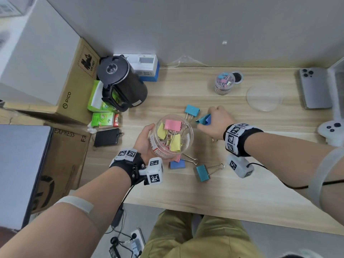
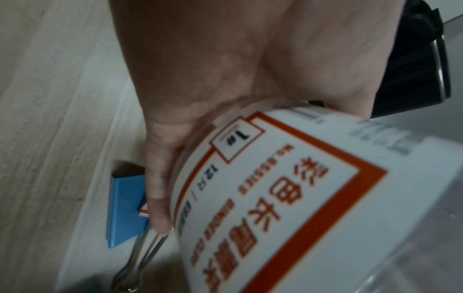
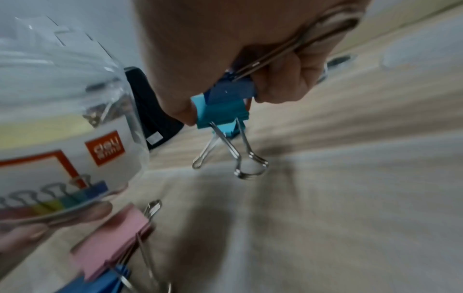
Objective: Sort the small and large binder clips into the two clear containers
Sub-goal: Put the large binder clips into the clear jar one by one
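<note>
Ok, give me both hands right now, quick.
Left hand: grips the large clear container, tilted off the desk.
Right hand: holds two large blue binder clips in its grip.

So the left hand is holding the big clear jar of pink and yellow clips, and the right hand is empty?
Not quite: the right hand is not empty; it grips blue binder clips, as the right wrist view shows. The left hand does hold the big clear plastic jar of pink and yellow clips.

A pale wood-grain table (image 1: 232, 192) runs up to a plain grey wall (image 1: 186, 25). Cardboard boxes (image 1: 74, 86) stand at its left end beside a black kettle (image 1: 121, 81). Below its near edge lies grey floor (image 1: 134, 211) with cables and a power strip (image 1: 136, 243).
</note>
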A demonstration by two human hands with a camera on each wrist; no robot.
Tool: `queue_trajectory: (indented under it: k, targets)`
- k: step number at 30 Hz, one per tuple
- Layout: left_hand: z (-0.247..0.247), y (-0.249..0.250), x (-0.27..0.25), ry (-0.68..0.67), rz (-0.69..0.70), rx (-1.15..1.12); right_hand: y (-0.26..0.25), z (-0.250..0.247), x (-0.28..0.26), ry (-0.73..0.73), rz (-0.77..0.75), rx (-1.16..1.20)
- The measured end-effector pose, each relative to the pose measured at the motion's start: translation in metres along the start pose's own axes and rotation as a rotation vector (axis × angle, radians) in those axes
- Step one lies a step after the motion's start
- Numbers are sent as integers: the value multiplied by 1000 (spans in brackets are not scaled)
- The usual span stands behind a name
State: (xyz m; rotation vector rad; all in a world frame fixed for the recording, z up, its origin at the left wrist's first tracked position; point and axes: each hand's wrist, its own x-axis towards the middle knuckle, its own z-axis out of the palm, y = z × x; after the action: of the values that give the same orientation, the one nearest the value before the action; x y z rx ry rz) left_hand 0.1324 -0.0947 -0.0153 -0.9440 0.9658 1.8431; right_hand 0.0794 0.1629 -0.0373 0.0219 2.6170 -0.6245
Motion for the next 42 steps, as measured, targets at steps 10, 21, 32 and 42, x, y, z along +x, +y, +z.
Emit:
queue_trajectory:
  k: [10, 21, 32, 42]
  targets:
    - [18, 19, -7, 82, 47, 0, -76, -68, -19, -137, -340, 55]
    - [29, 16, -2, 15, 65, -63, -99, -39, -27, -89, -351, 101]
    - [31, 16, -4, 13, 119, -81, -90, -45, -28, -266, -567, 176]
    - [25, 12, 4, 49, 278, -88, -97, -34, -25, -250, -814, 115]
